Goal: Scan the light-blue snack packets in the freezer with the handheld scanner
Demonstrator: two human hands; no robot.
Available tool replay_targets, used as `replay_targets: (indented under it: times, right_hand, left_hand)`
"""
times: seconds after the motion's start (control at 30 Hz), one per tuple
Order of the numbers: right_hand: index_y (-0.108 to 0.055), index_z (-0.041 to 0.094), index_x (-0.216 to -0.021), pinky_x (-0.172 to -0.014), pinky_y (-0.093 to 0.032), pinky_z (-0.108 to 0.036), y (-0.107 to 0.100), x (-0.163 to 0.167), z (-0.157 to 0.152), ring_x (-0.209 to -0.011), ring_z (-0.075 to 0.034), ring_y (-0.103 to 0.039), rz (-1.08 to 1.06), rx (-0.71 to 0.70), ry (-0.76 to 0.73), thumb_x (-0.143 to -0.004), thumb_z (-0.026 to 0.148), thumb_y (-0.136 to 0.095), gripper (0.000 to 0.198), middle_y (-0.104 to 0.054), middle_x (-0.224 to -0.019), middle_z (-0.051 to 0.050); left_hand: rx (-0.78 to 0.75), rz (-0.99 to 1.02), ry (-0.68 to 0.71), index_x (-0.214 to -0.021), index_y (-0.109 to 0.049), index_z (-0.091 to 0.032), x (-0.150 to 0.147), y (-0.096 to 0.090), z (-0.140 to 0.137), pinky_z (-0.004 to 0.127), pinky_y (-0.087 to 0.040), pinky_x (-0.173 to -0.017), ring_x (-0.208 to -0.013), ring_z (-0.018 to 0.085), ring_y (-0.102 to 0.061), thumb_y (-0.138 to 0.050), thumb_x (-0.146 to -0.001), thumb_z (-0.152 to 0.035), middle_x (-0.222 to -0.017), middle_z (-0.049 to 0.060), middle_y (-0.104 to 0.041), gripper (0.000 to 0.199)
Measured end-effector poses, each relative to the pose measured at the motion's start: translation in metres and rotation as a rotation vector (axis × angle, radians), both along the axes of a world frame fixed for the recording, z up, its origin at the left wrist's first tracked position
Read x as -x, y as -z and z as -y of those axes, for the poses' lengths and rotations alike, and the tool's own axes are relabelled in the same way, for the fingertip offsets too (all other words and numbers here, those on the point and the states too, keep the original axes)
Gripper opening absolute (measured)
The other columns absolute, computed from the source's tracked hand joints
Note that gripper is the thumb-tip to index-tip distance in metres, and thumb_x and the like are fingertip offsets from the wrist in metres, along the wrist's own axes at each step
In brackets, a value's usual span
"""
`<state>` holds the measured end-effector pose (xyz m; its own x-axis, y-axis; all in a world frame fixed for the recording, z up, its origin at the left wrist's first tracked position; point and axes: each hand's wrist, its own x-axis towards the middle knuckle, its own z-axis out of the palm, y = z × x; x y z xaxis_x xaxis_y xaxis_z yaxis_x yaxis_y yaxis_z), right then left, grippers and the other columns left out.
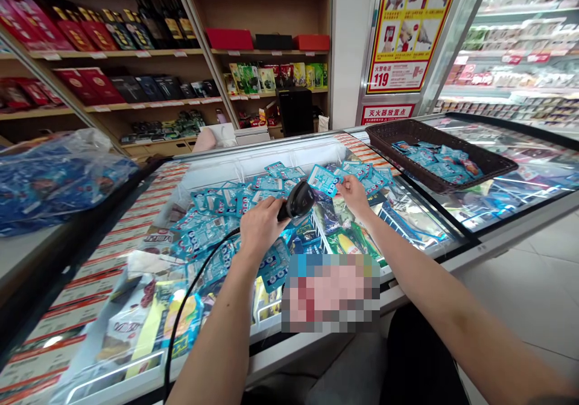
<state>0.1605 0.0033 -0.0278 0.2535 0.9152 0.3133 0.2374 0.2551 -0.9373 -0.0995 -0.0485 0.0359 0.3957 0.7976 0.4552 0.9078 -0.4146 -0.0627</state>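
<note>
My left hand [261, 227] is wrapped round the handle of a black barcode scanner [300, 200], whose head points to the right. From it a black cable [198, 278] runs down toward the front. In my right hand [353, 195] a small blue packet [324, 179] is pinched by its right edge, just beyond the scanner's head. Many similar blue packets [199, 233] lie spread over the glass top of the chest freezer [271, 366], beneath and around both hands.
At the right, a dark brown basket [491, 162] on the freezer holds more blue packets. A clear plastic bag [58, 178] of blue packages lies at the left. Behind stand shelves [266, 6] with boxes and bottles. A blurred patch [331, 293] covers part of the front edge.
</note>
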Motion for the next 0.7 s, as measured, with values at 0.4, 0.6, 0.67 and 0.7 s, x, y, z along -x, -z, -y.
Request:
replay_targets:
  times: [0.4,0.6,0.67,0.7]
  right_hand:
    - [-0.045,0.022,-0.093,-0.063,-0.057,-0.034,0.0002,0.0026,0.0004,-0.067,-0.016,-0.063,0.010,-0.020,-0.023,-0.078,0.041,-0.054,0.025,-0.058,-0.077,0.001]
    - [-0.044,0.023,-0.091,-0.062,-0.057,-0.033,-0.0011,0.0023,0.0034,-0.067,-0.017,-0.064,0.034,-0.006,-0.021,-0.079,0.041,-0.053,0.023,-0.058,-0.077,0.000]
    - [-0.044,0.023,-0.090,-0.061,-0.057,-0.034,-0.0014,0.0026,0.0036,-0.066,-0.017,-0.063,0.032,-0.014,-0.027,-0.079,0.040,-0.053,0.022,-0.057,-0.076,0.001]
    - [-0.044,0.023,-0.089,-0.061,-0.057,-0.034,-0.0016,0.0028,0.0036,-0.066,-0.016,-0.063,0.031,-0.013,-0.029,-0.079,0.039,-0.053,0.021,-0.057,-0.076,0.001]
  left_hand:
    - [0.006,0.010,0.030,-0.108,-0.057,-0.025,0.0013,0.0039,-0.0029,0.029,-0.038,-0.062,-0.092,0.023,-0.059,-0.049,-0.082,-0.040,-0.097,0.005,-0.063,0.031]
    - [0.009,0.025,0.037,-0.109,-0.057,-0.026,0.0012,0.0049,-0.0031,0.030,-0.039,-0.064,-0.093,0.023,-0.059,-0.048,-0.082,-0.039,-0.098,0.005,-0.063,0.031]
    - [0.010,0.025,0.040,-0.109,-0.057,-0.026,0.0011,0.0045,-0.0029,0.030,-0.040,-0.064,-0.093,0.024,-0.059,-0.047,-0.083,-0.039,-0.098,0.006,-0.063,0.031]
    - [0.012,0.025,0.039,-0.109,-0.057,-0.026,0.0010,0.0043,-0.0028,0.030,-0.040,-0.065,-0.092,0.024,-0.059,-0.047,-0.083,-0.039,-0.098,0.006,-0.063,0.031]
